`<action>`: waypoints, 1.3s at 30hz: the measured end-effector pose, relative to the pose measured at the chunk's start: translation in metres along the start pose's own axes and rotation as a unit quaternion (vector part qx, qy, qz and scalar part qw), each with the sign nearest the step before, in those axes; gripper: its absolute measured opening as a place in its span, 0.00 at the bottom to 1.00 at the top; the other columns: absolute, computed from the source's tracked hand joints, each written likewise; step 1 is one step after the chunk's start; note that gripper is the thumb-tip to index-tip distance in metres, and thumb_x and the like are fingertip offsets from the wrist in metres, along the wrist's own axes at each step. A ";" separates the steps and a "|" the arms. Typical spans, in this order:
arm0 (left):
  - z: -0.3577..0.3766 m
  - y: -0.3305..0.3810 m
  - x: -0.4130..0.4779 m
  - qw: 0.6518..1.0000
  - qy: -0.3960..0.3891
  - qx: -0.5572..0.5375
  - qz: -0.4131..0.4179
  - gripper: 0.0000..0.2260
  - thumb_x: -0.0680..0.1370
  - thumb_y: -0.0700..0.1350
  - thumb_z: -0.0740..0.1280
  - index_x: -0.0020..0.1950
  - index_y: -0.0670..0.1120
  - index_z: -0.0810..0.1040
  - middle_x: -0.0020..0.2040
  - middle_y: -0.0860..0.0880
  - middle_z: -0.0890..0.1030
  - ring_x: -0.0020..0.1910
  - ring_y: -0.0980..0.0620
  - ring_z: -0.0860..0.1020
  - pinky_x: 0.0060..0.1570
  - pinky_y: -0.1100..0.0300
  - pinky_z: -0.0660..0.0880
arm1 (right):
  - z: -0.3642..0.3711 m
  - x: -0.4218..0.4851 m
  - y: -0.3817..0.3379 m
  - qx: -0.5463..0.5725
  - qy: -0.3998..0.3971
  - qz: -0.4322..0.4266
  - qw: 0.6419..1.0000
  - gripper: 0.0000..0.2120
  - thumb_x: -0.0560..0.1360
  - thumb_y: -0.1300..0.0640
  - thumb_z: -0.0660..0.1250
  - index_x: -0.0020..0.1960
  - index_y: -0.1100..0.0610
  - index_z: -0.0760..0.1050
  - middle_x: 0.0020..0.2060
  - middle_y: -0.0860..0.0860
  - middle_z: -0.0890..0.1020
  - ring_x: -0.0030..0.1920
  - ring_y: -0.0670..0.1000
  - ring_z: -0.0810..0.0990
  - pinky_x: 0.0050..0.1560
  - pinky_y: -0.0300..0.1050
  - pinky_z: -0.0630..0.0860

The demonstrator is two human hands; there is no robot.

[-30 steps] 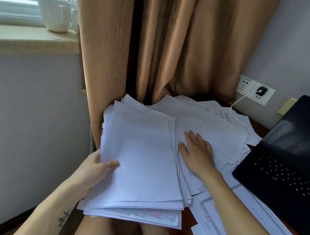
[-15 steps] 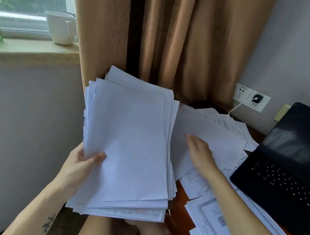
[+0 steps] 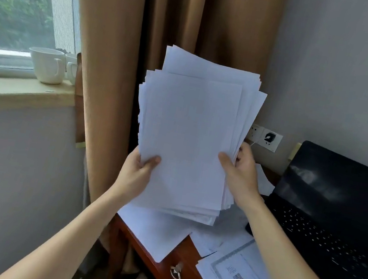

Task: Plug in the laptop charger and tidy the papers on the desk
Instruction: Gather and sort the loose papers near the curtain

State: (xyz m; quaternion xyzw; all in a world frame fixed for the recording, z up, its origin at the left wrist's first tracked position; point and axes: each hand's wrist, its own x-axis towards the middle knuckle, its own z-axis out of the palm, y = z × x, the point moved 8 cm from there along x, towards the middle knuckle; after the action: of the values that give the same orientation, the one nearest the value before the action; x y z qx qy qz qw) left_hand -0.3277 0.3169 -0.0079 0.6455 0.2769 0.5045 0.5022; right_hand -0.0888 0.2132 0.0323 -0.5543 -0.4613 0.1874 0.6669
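Grips floppy, likely slip-prone paper stack [image 3: 187, 140] above desk's [image 3: 192, 255] left corner, left hand [image 3: 136, 170] and right hand [image 3: 243, 173] pinching lower side edges.

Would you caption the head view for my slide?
Left hand and right hand hold a paper stack above the desk, beside the laptop.

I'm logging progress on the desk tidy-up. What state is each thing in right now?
Paper stack: held upright above the desk, edges uneven.
Left hand: grips the stack's lower left edge.
Right hand: grips the stack's right edge.
Loose papers: lying scattered on the desk.
Charger plug: seated in the wall socket.
Laptop: open, screen dark.
Mugs: upright on the windowsill.
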 end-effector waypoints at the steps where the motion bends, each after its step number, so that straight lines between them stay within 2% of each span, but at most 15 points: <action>1: 0.005 0.000 0.006 1.000 0.001 0.000 -0.001 0.16 0.84 0.35 0.65 0.62 0.57 0.78 0.54 0.61 0.86 0.56 0.61 0.83 0.53 0.66 0.79 | -0.003 -0.001 -0.003 0.000 0.011 -0.009 1.000 0.15 0.80 0.63 0.68 0.63 0.49 0.73 0.58 0.48 0.83 0.57 0.45 0.82 0.56 0.40 0.79; 3: 0.011 -0.005 0.013 1.000 0.010 -0.010 -0.013 0.15 0.83 0.36 0.66 0.61 0.56 0.79 0.53 0.61 0.86 0.55 0.60 0.84 0.55 0.63 0.80 | -0.010 -0.004 -0.001 0.002 0.033 -0.012 0.999 0.14 0.80 0.64 0.67 0.61 0.49 0.73 0.56 0.48 0.83 0.55 0.44 0.83 0.53 0.37 0.79; 5: 0.015 -0.014 0.015 0.999 0.019 -0.012 -0.026 0.13 0.82 0.39 0.70 0.62 0.56 0.79 0.54 0.59 0.86 0.55 0.59 0.84 0.57 0.57 0.80 | -0.014 -0.010 0.011 -0.001 0.048 0.004 0.999 0.14 0.80 0.65 0.67 0.61 0.51 0.73 0.55 0.48 0.83 0.54 0.43 0.83 0.54 0.37 0.80; 10: 0.016 -0.027 0.008 0.997 0.045 -0.025 -0.056 0.18 0.77 0.49 0.77 0.65 0.53 0.78 0.56 0.56 0.86 0.54 0.55 0.85 0.52 0.55 0.82 | -0.016 -0.016 0.034 0.015 0.064 0.040 0.997 0.15 0.80 0.63 0.66 0.65 0.53 0.72 0.58 0.49 0.82 0.55 0.43 0.82 0.58 0.41 0.79; 13: 0.011 -0.010 0.012 0.996 0.066 -0.050 -0.027 0.18 0.77 0.49 0.77 0.65 0.52 0.78 0.56 0.54 0.86 0.54 0.55 0.85 0.51 0.56 0.83 | -0.013 -0.011 0.029 0.029 0.072 0.025 0.997 0.12 0.82 0.59 0.65 0.65 0.52 0.72 0.58 0.48 0.81 0.57 0.43 0.81 0.60 0.43 0.77; 16: 0.014 0.014 0.020 0.995 0.068 -0.067 0.013 0.17 0.79 0.49 0.75 0.66 0.51 0.78 0.58 0.54 0.86 0.56 0.56 0.85 0.52 0.58 0.83 | -0.006 -0.007 0.016 0.022 0.079 -0.007 0.997 0.14 0.82 0.56 0.66 0.67 0.53 0.70 0.59 0.46 0.81 0.58 0.42 0.80 0.61 0.42 0.77; 20: 0.016 0.028 0.033 0.994 0.080 -0.070 0.018 0.16 0.80 0.50 0.74 0.66 0.51 0.78 0.59 0.54 0.85 0.58 0.54 0.84 0.59 0.48 0.81 | -0.002 0.002 0.002 -0.003 0.089 -0.036 0.995 0.12 0.83 0.56 0.65 0.66 0.54 0.70 0.57 0.44 0.81 0.57 0.40 0.80 0.60 0.41 0.78; 23: 0.016 0.031 0.037 0.992 0.089 -0.084 0.010 0.11 0.81 0.49 0.73 0.63 0.52 0.79 0.57 0.53 0.86 0.57 0.52 0.85 0.60 0.43 0.82 | -0.004 0.008 -0.005 -0.011 0.099 -0.051 0.994 0.12 0.84 0.54 0.63 0.66 0.54 0.69 0.57 0.43 0.81 0.56 0.40 0.81 0.55 0.39 0.78; 30: 0.015 0.033 0.037 0.990 0.101 -0.097 0.008 0.11 0.81 0.46 0.74 0.62 0.50 0.79 0.56 0.52 0.86 0.54 0.52 0.85 0.58 0.46 0.83 | -0.004 0.007 -0.010 -0.043 0.094 -0.073 0.992 0.07 0.85 0.51 0.59 0.61 0.53 0.70 0.51 0.37 0.82 0.55 0.42 0.81 0.55 0.42 0.78; 32: 0.013 0.040 0.040 0.987 0.113 -0.107 0.027 0.09 0.81 0.42 0.72 0.61 0.49 0.80 0.55 0.51 0.86 0.54 0.52 0.85 0.55 0.50 0.83 | -0.002 0.010 -0.019 -0.047 0.097 -0.087 0.990 0.06 0.85 0.52 0.58 0.59 0.52 0.70 0.51 0.39 0.81 0.54 0.43 0.81 0.55 0.42 0.78; 35: 0.011 0.050 0.041 0.983 0.127 -0.123 0.057 0.10 0.81 0.40 0.72 0.62 0.47 0.79 0.55 0.51 0.86 0.54 0.52 0.85 0.51 0.56 0.83 | -0.001 0.012 -0.032 -0.036 0.116 -0.109 0.987 0.09 0.86 0.53 0.58 0.62 0.55 0.71 0.55 0.44 0.82 0.57 0.43 0.80 0.57 0.40 0.78; 39: 0.013 0.039 0.033 0.986 0.112 -0.116 0.040 0.12 0.80 0.45 0.74 0.62 0.48 0.79 0.56 0.50 0.86 0.55 0.50 0.85 0.54 0.50 0.83 | -0.002 0.004 -0.020 -0.036 0.117 -0.089 0.988 0.10 0.85 0.48 0.58 0.61 0.53 0.70 0.53 0.39 0.82 0.56 0.43 0.81 0.58 0.45 0.79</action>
State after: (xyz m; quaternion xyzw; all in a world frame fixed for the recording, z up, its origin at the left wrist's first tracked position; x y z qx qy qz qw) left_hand -0.3102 0.3273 0.0406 0.5329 0.2448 0.6223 0.5185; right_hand -0.0905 0.2091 0.0526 -0.5525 -0.4341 0.0445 0.7102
